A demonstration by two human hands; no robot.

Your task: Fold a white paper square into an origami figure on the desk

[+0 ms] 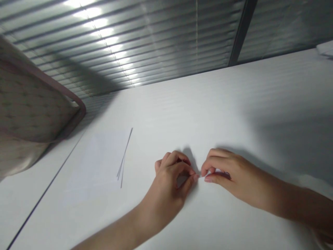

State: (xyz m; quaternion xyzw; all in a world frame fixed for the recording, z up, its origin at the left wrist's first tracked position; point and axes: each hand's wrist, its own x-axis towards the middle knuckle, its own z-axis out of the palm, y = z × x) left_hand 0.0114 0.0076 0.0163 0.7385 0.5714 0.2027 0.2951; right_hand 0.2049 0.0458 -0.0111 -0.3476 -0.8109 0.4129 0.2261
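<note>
Near the middle of the white table, my left hand and my right hand face each other, fingertips almost meeting. A small piece of white paper shows under the curled fingers of my right hand, pinched between thumb and fingers. My left thumb and index finger are pressed together on its narrow left end. Most of the paper is hidden by the fingers, so its full shape cannot be made out. To the left of my left hand lie flat sheets of white paper, their right edges slightly fanned.
At the left edge stands a pale patterned fabric item with pinkish trim. A dark seam crosses the white table. Glass with horizontal blinds and a dark frame post border the far side. A white object sits far right.
</note>
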